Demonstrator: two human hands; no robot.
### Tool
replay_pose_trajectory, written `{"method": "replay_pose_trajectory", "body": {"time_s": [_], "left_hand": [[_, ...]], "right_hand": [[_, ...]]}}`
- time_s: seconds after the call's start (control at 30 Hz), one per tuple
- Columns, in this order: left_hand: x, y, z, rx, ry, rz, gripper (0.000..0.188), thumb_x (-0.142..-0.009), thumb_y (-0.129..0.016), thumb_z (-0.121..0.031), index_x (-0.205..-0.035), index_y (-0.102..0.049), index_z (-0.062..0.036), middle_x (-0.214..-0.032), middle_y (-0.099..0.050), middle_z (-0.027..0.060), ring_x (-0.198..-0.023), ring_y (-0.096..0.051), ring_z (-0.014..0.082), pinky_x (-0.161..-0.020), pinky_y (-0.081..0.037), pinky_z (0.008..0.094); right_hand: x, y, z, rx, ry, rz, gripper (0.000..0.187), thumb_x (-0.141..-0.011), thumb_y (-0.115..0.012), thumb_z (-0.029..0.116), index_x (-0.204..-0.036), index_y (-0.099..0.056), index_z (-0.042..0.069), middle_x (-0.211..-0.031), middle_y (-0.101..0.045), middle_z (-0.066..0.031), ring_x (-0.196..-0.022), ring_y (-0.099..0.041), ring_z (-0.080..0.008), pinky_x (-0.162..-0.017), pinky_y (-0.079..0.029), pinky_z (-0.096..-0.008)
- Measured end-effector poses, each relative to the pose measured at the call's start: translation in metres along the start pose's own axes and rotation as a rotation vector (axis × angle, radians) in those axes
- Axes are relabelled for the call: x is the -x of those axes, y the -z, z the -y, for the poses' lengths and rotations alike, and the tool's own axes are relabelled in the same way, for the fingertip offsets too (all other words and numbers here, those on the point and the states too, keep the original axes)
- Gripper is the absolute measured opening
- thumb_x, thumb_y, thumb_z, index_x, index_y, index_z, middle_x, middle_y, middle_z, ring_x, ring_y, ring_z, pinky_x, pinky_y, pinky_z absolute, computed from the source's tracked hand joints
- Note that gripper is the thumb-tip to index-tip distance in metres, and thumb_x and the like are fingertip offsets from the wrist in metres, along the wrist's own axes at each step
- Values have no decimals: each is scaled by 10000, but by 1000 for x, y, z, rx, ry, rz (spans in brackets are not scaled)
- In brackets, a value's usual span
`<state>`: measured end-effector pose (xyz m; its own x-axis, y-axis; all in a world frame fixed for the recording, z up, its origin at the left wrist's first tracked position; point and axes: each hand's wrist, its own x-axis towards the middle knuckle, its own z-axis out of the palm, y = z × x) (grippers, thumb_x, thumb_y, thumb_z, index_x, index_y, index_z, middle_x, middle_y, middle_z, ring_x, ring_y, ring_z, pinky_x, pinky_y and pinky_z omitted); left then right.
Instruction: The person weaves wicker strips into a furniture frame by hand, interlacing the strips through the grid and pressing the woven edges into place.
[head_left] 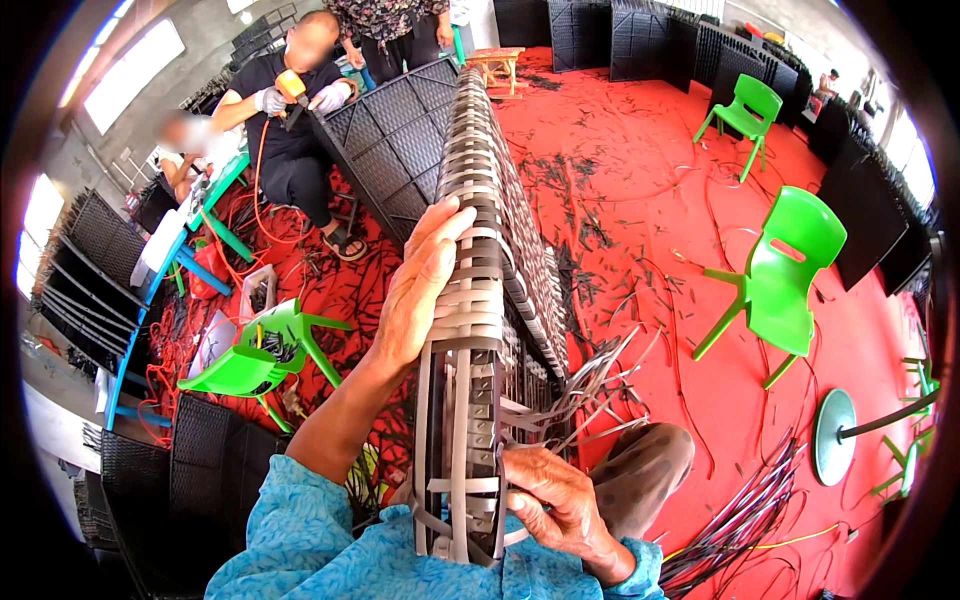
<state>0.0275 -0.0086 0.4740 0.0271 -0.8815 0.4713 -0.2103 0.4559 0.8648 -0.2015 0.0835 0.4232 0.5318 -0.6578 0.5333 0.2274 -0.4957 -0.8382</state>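
A tall woven panel (pixel 470 270) of flat grey plastic strips stands upright before me, its narrow edge facing me. Strips wrap closely across the upper part of that edge; lower down the dark frame shows, with lengthwise strips and a few crossing ones. My left hand (pixel 425 280) lies against the left side of the edge, fingers stretched and tips over the wrapped strips. Low on the right side, my right hand (pixel 560 505) is closed, fingers bent around a grey strip (pixel 516 537) beside the frame. Loose grey strip ends (pixel 590 385) fan out from the panel's right face.
Green chairs (pixel 790 270) stand on the right and at left. A person (pixel 290 120) holds a yellow power tool (pixel 290 86) at a dark woven panel (pixel 390 140). Strip scraps and hoses litter the red floor covering (pixel 620 220). A strip bundle (pixel 740 520) lies at lower right.
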Motion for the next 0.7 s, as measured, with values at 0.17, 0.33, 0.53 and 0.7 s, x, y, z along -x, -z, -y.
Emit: {"method": "replay_pose_trajectory", "body": {"time_s": [0.17,0.33,0.53,0.7], "left_hand": [[3,0,2,61,31,-13,448,-987,-340,-277,-1310,-447,13,-1441,-294,88,-1358,-202,175,-1102,-169,329],[6,1,5,1,28,-57,444,-984,-343,-285,-1290,-479,6,-1432,-324,92,-1370,-177,200,-1112,-123,345],[5,5,5,-74,-89,-13,414,-975,-362,-235,-1292,-479,5,-1423,-345,97,-1373,-167,240,-1117,-101,373],[8,7,9,-57,-68,-10,392,-971,-379,-182,-1309,-460,0,-1428,-343,91,-1378,-157,235,-1117,-106,374]], "right_hand": [[-2,-2,-9,-19,19,24,283,-846,-618,91,-1112,-594,-5,-1046,-618,-175,-942,-611,-322,-805,-481,-388],[-10,0,-11,-28,-76,16,229,-843,-623,86,-1049,-626,-15,-1017,-631,-170,-922,-620,-305,-790,-482,-371],[-18,-4,-8,10,-226,-217,308,-913,-529,84,-1201,-524,-26,-1074,-613,-153,-951,-606,-243,-836,-473,-318],[-47,-5,-21,15,-243,-257,438,-930,-467,33,-1359,-377,22,-1201,-543,-152,-983,-585,-205,-849,-462,-298]]}}
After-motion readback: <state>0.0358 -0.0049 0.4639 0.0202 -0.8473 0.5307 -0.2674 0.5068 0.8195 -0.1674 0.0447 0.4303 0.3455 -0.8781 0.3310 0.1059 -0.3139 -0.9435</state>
